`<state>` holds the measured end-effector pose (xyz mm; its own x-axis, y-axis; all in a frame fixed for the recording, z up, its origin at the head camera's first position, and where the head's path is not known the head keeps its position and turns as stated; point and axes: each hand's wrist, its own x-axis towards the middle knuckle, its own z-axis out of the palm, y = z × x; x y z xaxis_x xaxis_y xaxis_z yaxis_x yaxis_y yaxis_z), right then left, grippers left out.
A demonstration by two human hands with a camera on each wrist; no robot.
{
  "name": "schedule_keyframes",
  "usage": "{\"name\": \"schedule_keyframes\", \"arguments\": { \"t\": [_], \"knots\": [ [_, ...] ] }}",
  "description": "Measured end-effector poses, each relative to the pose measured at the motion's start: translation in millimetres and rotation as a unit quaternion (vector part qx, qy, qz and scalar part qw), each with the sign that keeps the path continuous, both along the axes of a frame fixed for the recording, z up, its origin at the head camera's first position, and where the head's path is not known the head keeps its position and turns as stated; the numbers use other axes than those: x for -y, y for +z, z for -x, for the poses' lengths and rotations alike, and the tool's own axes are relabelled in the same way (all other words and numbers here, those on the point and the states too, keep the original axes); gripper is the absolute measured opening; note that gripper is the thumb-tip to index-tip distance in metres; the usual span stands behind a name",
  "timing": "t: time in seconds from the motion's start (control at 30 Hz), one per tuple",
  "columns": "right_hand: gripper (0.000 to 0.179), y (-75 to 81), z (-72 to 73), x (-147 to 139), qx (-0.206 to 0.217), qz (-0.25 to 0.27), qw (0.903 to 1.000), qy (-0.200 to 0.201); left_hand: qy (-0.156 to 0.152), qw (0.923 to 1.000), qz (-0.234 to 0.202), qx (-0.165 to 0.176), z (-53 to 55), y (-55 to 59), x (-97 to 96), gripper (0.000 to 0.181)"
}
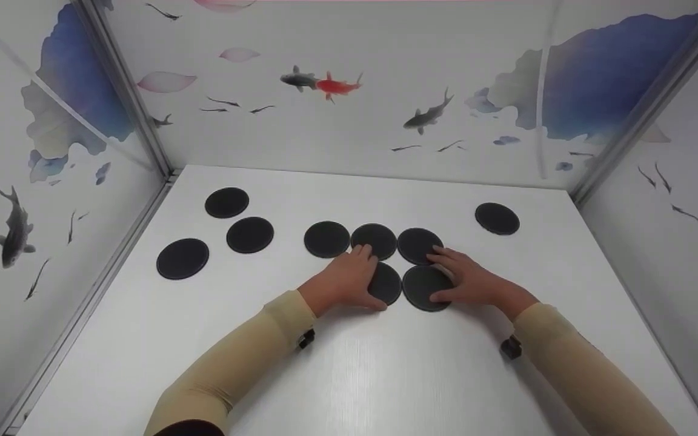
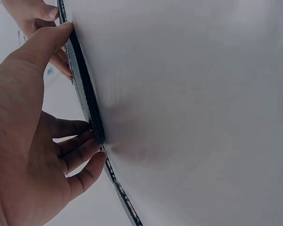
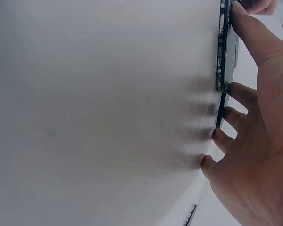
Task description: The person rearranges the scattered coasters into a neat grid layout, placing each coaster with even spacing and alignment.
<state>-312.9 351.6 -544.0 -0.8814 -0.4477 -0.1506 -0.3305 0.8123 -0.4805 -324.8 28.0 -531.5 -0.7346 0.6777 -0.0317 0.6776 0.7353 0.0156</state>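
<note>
Several flat black round coasters lie close together mid-table. My left hand (image 1: 347, 280) spans the front left coaster (image 1: 391, 283), gripping it with the thumb (image 2: 61, 32) at its near edge and the fingers at its far side. Those fingertips overlap the middle back coaster (image 1: 376, 235) in the head view. Beside it lies the front right coaster (image 1: 420, 284), with my right hand (image 1: 477, 282) spread over its right side. The right thumb rests on it; the fingers reach the right back coaster (image 1: 417, 244), some fingertips touching the table. A left back coaster (image 1: 326, 239) completes that row.
Three more black coasters, a far one (image 1: 226, 202), a middle one (image 1: 250, 235) and a near one (image 1: 182, 258), lie at the left. Another coaster (image 1: 497, 218) lies at the back right. Printed panels (image 1: 373, 139) wall in the white table (image 1: 355, 375).
</note>
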Motion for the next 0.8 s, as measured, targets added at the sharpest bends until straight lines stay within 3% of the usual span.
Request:
{"name": "schedule_keyframes", "arguments": {
  "t": [0.8],
  "knots": [
    [0.097,3.4,-1.3,1.2,-0.007,0.021,0.9997,0.013,0.011,0.9997,0.003,0.019,-1.3,2.8,1.4,0.117]
  ]
}}
